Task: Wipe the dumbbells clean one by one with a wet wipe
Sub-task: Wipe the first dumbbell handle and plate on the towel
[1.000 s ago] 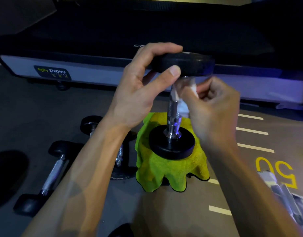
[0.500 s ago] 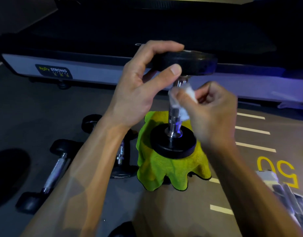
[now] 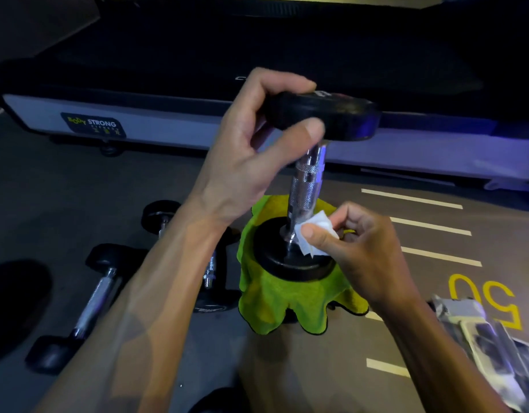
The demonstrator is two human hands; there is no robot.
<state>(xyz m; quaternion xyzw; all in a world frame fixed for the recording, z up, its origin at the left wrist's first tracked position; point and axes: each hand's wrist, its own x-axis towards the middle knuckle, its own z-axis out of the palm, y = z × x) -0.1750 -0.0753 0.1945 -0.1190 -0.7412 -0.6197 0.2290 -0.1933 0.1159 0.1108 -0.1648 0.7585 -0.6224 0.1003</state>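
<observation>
Honestly, keep the left hand point(image 3: 242, 162) gripping the upright black-and-chrome dumbbell point(image 3: 306, 186) mid-frame while the right hand point(image 3: 358, 248) pinches the white wet wipe point(image 3: 315, 234) snugly around its handle's base.

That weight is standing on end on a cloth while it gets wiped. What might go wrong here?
The upright dumbbell rests on a soft green cloth, steadied only by the left hand on its top disc; it might tip. The right hand pinching the wet wipe at the handle's base could get caught.

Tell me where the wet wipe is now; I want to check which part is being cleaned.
The wet wipe is pinched in the right hand, pressed against the bottom of the upright dumbbell's chrome handle, just above its lower plate.
</observation>
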